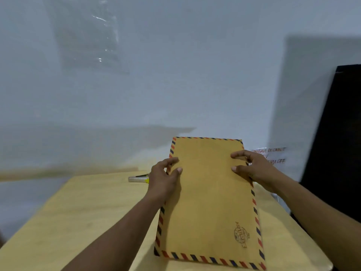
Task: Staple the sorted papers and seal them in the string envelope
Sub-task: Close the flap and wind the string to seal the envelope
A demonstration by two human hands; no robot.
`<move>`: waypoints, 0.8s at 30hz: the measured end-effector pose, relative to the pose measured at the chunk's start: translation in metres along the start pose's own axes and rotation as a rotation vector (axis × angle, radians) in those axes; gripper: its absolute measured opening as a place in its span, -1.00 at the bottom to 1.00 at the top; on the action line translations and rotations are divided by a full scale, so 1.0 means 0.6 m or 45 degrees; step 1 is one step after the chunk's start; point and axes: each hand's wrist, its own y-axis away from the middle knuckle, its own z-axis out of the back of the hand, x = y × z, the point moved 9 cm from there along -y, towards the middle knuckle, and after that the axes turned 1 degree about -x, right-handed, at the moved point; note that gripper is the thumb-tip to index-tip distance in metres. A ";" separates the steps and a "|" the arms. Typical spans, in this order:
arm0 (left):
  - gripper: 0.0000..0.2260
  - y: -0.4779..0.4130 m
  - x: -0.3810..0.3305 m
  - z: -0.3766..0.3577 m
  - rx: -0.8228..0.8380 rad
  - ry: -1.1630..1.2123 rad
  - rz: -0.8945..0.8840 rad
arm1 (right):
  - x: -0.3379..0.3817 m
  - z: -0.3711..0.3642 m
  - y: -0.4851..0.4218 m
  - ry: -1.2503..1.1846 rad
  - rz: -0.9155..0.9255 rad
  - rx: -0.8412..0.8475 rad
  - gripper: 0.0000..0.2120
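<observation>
Item 1. Brown envelope (209, 202), red-and-blue striped border, round printed emblem (240, 234) at its near right corner. We record it in front of us, right of the desk's centre, tilted with its far short edge raised towards the wall and its near short edge low over the desk (88, 212). We cannot tell whether that edge touches the wood. The plain face is towards us.

Item 2. Left hand (164, 178), on the envelope's left long edge, in its far half. The thumb lies on the face and the fingers (172, 161) curl round the edge, pinching the envelope.

Item 3. Right hand (252, 169), on the right long edge, level with the left. Thumb and forefinger tips press the face and the other fingers are curled at the edge, so it is pinched here too.

Item 4. Stapler (137, 178), silver with a yellow part, lying on the far side of the desk, just left of the left hand and partly hidden by it.

Item 5. Pale wooden desk, against a white wall.

Item 6. Black panel (336, 143), standing at the right.

Item 7. Handwritten notice (273, 155) on the wall beyond the right hand, blurred.

Item 8. Clear plastic sheet (88, 40), high on the wall, far left.
</observation>
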 end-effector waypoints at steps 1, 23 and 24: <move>-0.71 -0.002 0.020 -0.009 -0.010 -0.027 0.026 | -0.022 -0.006 -0.006 0.056 -0.008 -0.012 -0.63; -0.39 -0.148 0.223 0.038 0.376 -1.399 -0.021 | -0.152 -0.289 -0.091 1.189 0.152 0.276 -0.43; -0.42 -0.157 0.234 0.052 0.418 -1.414 0.030 | -0.153 -0.290 -0.093 1.199 0.156 0.258 -0.43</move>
